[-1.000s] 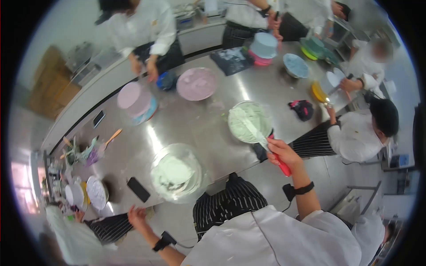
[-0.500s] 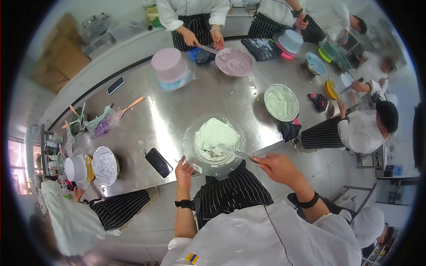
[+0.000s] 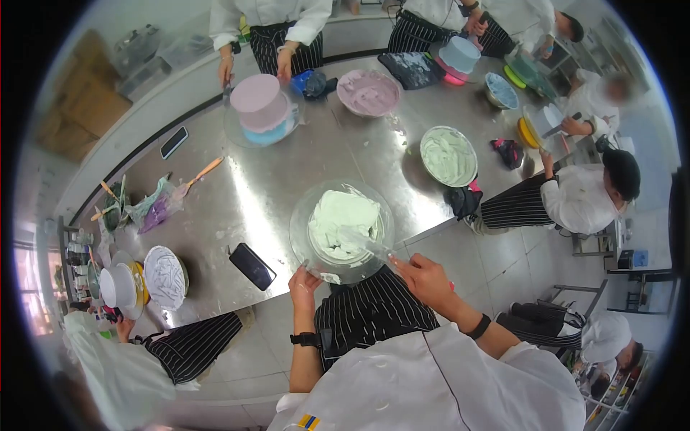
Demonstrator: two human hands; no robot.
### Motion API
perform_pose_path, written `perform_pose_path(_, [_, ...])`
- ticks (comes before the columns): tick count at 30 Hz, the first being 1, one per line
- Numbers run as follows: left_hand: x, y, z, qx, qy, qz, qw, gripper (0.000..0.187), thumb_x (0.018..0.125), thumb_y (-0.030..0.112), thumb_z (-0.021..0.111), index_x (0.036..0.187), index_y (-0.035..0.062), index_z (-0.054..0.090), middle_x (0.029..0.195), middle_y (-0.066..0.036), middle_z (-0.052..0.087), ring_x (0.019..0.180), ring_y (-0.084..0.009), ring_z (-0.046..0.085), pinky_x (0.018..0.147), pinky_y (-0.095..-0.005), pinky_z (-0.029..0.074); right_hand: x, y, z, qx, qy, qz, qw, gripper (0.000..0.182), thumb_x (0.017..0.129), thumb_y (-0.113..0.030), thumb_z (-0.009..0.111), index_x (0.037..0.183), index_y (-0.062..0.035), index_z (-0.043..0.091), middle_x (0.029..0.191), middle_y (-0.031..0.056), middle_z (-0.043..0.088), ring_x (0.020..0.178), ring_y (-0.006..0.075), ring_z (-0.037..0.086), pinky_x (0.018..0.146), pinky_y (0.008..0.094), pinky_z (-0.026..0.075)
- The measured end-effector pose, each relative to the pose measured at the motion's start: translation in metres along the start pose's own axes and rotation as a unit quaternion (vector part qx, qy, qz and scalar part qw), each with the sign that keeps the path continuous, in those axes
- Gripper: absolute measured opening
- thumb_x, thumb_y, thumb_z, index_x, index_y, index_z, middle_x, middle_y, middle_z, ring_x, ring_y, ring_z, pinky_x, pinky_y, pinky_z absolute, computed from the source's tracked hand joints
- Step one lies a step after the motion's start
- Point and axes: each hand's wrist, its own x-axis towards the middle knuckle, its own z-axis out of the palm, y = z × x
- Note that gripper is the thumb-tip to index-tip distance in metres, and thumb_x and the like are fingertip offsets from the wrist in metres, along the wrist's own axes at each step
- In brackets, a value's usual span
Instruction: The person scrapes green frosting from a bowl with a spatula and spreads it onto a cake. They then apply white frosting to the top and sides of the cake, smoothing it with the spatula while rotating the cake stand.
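I see black phone on steel table | left hand at clear stand rim, whether gripping I can't make out | pale-green cream mound on stand | spatula, blade at mound | right hand holding spatula

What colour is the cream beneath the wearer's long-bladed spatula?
Pale green cream, clearest in the head view.

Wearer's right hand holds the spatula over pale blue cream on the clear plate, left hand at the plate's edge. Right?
Not the colour: the head view shows pale green cream. The rest stands: right hand holds the spatula over it, left hand at the clear plate's edge.
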Motion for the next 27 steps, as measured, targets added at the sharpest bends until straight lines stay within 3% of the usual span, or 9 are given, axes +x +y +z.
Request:
perform_pose_path(6, [0.005,-0.011,-0.004,0.003,-0.008,0.018,1.000,0.035,0.109,0.023,0.054,0.126,-0.0069,0.062,0.108,-0.018,0.074,0.095,-0.0266,0.075,0.081,-0.0353,0.060,-0.003,-0.010,0.007,0.044,-0.003,-0.004,0.999,0.042,0.095,-0.015,0.070,0.136,-0.0234,0.070,0.076,0.0063,0.049,0.061,0.0251,0.056,0.056,0.0395,0.050])
perform_pose_path(9, [0.012,-0.017,-0.007,0.004,0.009,0.036,0.999,0.033,0.109,0.021,0.053,0.123,-0.0062,0.064,0.106,-0.016,0.075,0.091,-0.0248,0.075,0.078,-0.0355,0.060,0.005,-0.001,0.011,0.008,0.040,-0.030,0.999,0.043,0.094,-0.013,0.071,0.137,-0.0232,0.070,0.075,0.0062,0.049,0.059,0.0253,0.055,0.056,0.0397,0.049])
perform_pose_path(13, [0.017,-0.011,-0.008,0.020,-0.014,0.061,0.998,0.031,0.109,0.020,0.054,0.118,-0.0072,0.065,0.100,-0.011,0.073,0.090,-0.0214,0.074,0.077,-0.0324,0.059,0.021,0.012,0.000,-0.015,0.055,0.008,0.998,0.043,0.094,-0.014,0.071,0.136,-0.0232,0.070,0.075,0.0060,0.050,0.059,0.0248,0.055,0.056,0.0389,0.049])
perform_pose_path(18, [0.039,-0.009,-0.023,0.068,0.011,0.060,0.996,0.029,0.109,0.019,0.055,0.118,-0.0051,0.068,0.093,-0.002,0.070,0.080,-0.0108,0.065,0.070,-0.0249,0.052,0.007,0.014,0.009,0.062,0.029,0.024,0.997,0.043,0.094,-0.016,0.072,0.136,-0.0234,0.070,0.075,0.0055,0.051,0.059,0.0242,0.055,0.056,0.0379,0.050])
perform_pose_path(22, [0.033,-0.002,-0.013,0.068,0.037,0.055,0.995,0.029,0.109,0.019,0.056,0.119,-0.0039,0.070,0.091,0.001,0.068,0.074,-0.0066,0.058,0.066,-0.0224,0.046,0.009,0.017,0.011,0.023,0.032,-0.011,0.999,0.042,0.095,-0.016,0.071,0.136,-0.0231,0.070,0.075,0.0060,0.051,0.060,0.0241,0.056,0.057,0.0381,0.050])
perform_pose_path(27, [0.025,0.003,-0.006,0.086,0.039,0.046,0.994,0.030,0.108,0.019,0.056,0.120,-0.0048,0.069,0.090,-0.001,0.068,0.075,-0.0098,0.063,0.067,-0.0258,0.052,0.024,0.019,0.004,0.034,0.032,0.042,0.998,0.039,0.096,-0.018,0.072,0.135,-0.0228,0.071,0.074,0.0055,0.051,0.061,0.0245,0.056,0.058,0.0381,0.050])
